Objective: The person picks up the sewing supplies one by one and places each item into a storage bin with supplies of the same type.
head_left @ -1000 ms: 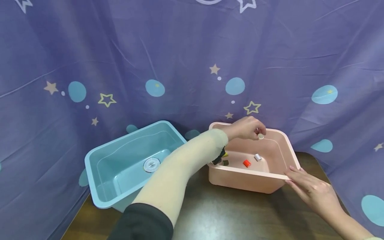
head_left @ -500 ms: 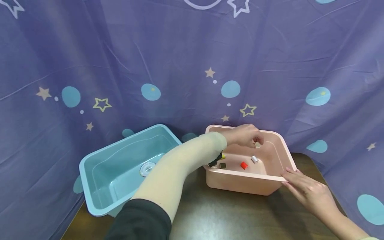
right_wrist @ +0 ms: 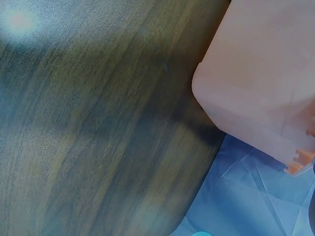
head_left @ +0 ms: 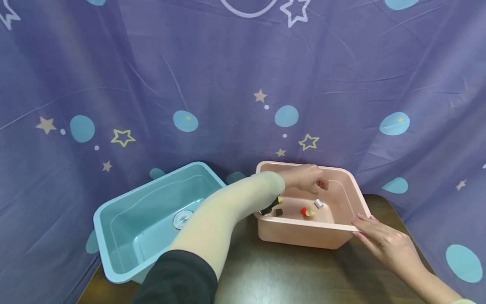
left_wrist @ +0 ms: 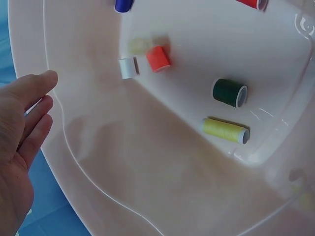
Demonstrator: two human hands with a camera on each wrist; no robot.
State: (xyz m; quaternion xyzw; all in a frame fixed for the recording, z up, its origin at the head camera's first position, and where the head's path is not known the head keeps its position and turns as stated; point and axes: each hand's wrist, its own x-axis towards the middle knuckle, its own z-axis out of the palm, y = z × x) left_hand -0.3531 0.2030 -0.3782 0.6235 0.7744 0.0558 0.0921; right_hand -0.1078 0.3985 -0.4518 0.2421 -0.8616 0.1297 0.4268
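My left hand is above the back of the pink bin, holding nothing, fingers loosely bent. In the left wrist view the left hand shows beside the bin wall. A blurred pale yellow thread spool lies or falls next to a red spool and a white spool. Dark green, yellow and blue spools lie on the bin floor, with another red spool at the frame's top. My right hand grips the bin's rim at the front right corner.
A teal bin stands to the left, holding a round clear disc with a beaded-looking edge, partly behind the left sleeve. Both bins stand on a brown wooden table. A purple patterned curtain hangs behind.
My left hand has lowered into the pink bin and let go of the pale yellow spool, now near the red one. The right hand stays on the rim; the head view has shifted slightly.
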